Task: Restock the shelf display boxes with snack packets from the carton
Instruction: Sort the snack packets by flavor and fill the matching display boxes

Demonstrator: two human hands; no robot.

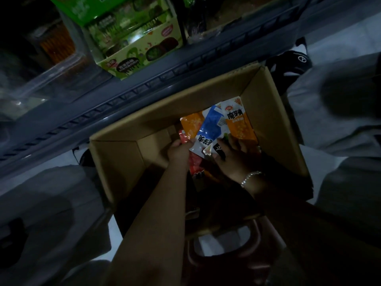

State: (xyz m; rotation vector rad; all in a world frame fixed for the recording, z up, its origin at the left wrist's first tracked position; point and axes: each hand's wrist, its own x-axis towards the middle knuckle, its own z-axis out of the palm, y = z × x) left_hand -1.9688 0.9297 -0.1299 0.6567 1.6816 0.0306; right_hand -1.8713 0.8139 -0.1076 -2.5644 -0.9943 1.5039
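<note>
Inside the carton [274,112], I see both my left hand [179,152] and right hand [233,159] gripping the snack packets [210,129], long axes pointing toward the shelf's display box [132,52] beyond.

The carton [266,112] was plain brown, and inside it lay an orange packet [240,124] with a white top and dark letters, a blue packet [210,124] with a white end, another orange packet [192,125], and a red packet [195,164]. Up on the dark grey shelf [127,93] stood a light green display box [132,58] with dark round pictures and green splashes on its front, and a brighter green box [82,9] sat above it. The bracelet [250,178] was made of small white beads, and the floor [340,44] was pale grey.
</note>
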